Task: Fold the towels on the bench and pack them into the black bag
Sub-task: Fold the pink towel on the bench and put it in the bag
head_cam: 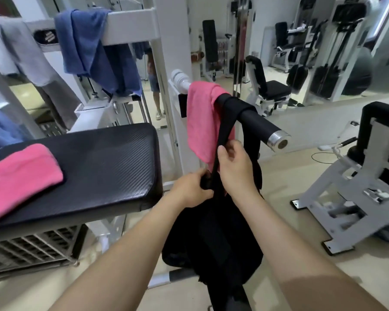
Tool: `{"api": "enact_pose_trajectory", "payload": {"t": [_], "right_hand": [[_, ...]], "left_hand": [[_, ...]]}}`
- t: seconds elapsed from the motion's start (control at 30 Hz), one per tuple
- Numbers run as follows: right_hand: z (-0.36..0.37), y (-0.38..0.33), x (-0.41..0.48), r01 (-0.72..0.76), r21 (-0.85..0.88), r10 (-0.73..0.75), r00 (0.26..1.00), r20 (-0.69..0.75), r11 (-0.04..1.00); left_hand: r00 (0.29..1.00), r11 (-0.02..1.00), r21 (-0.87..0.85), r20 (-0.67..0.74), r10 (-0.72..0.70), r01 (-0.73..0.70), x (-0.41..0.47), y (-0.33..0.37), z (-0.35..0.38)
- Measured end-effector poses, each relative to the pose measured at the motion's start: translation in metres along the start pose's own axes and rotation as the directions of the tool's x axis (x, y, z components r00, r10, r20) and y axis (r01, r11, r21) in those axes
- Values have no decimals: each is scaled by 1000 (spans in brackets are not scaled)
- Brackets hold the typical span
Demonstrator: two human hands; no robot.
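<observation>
The black bag (213, 239) hangs by its strap from a black padded roller bar (254, 118). My left hand (192, 189) grips the bag's upper edge beside the strap. My right hand (234, 163) pinches the strap just above it. A pink towel (200, 122) is draped over the same bar, behind the strap. A folded pink towel (18, 173) lies on the left end of the black bench (108, 162). A blue towel (92, 50) and a grey towel (20, 46) hang over the white machine frame at the upper left.
Another blue cloth (0, 129) shows at the far left edge. A white machine base (346, 198) stands on the floor to the right. Mirrors behind reflect gym machines and a person's legs. A metal grille sits under the bench.
</observation>
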State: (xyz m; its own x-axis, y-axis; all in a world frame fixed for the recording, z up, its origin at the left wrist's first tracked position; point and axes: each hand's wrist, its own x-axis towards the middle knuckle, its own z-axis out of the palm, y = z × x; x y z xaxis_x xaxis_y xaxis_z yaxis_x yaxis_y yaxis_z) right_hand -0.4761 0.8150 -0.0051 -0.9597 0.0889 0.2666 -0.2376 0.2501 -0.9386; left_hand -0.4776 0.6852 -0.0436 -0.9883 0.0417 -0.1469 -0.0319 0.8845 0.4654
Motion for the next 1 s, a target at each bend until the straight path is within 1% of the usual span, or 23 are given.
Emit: {"api": "enact_pose_trajectory", "payload": {"t": [0.07, 0.17, 0.23, 0.3, 0.33, 0.37, 0.43, 0.47, 0.5, 0.53, 0.57, 0.6, 0.63, 0.67, 0.7, 0.73, 0.77, 0.8, 0.83, 0.87, 0.93, 0.97, 1.0], "right_hand": [[2, 0, -1, 25, -1, -25, 999, 33, 1000], [2, 1, -2, 75, 35, -73, 996, -48, 997], [-2, -5, -3, 97, 87, -90, 993, -79, 991], [-10, -12, -3, 135, 106, -127, 988, -83, 985], [-17, -13, -2, 139, 110, -133, 989, -63, 984], [-26, -12, 0, 122, 92, -119, 992, -30, 988], [-45, -3, 4, 74, 18, -74, 997, 14, 997], [-53, 5, 5, 93, -55, -91, 995, 28, 994], [-56, 11, 4, 135, -138, -130, 991, 38, 981], [-55, 15, 1, 166, -197, -162, 986, 38, 966], [-52, 19, -1, 183, -215, -180, 983, 33, 959], [-48, 22, -3, 193, -214, -194, 981, 20, 957], [-45, 24, -3, 196, -211, -201, 980, -3, 958], [-44, 26, -3, 188, -206, -197, 980, -26, 960], [-45, 27, -2, 175, -197, -187, 981, -46, 965], [-48, 28, -1, 164, -187, -176, 983, -50, 969], [-52, 30, -1, 147, -181, -156, 987, -38, 972], [-56, 32, -2, 122, -187, -127, 992, -14, 975], [-59, 34, -5, 96, -199, -93, 995, 22, 975], [-61, 37, -9, 71, -211, -59, 996, 63, 975], [-61, 44, -23, 48, -250, -16, 992, 129, 967], [-60, 47, -31, 62, -300, -21, 990, 136, 952], [-59, 52, -40, 100, -377, -59, 991, 119, 921]], "left_hand": [[997, 999, -6, -74, 38, -38, -10, -2, 7], [987, 994, -12, -118, 109, -111, -34, 14, 17], [980, 982, -106, -144, 140, -156, -50, 31, 21], [975, 946, -271, -178, 134, -180, -64, 50, 20], [977, 909, -373, -168, 133, -188, -70, 58, 19], [983, 864, -469, -116, 144, -182, -76, 62, 19], [973, 777, -617, 80, 218, -124, -84, 63, 22], [960, 752, -649, 125, 250, -111, -88, 56, 25], [968, 756, -642, 82, 236, -130, -92, 45, 29], [986, 795, -586, -40, 162, -154, -94, 31, 34], [981, 864, -482, -184, 64, -147, -94, 12, 43], [961, 928, -363, -275, -17, -87, -92, -10, 56], [958, 960, -281, -273, -93, 13, -94, -30, 70], [968, 954, -258, -153, -197, 153, -97, -50, 88], [948, 906, -282, 51, -314, 316, -101, -69, 107], [871, 812, -331, 290, -397, 481, -108, -84, 129], [752, 684, -366, 502, -426, 631, -117, -90, 150], [655, 578, -374, 633, -413, 725, -126, -92, 171], [612, 539, -369, 690, -387, 757, -134, -92, 191], [607, 539, -367, 699, -378, 758, -139, -89, 210], [675, 535, -443, 627, -389, 720, -138, -79, 244], [698, 510, -488, 592, -403, 708, -135, -73, 250], [710, 485, -522, 567, -418, 702, -129, -67, 251]]}}
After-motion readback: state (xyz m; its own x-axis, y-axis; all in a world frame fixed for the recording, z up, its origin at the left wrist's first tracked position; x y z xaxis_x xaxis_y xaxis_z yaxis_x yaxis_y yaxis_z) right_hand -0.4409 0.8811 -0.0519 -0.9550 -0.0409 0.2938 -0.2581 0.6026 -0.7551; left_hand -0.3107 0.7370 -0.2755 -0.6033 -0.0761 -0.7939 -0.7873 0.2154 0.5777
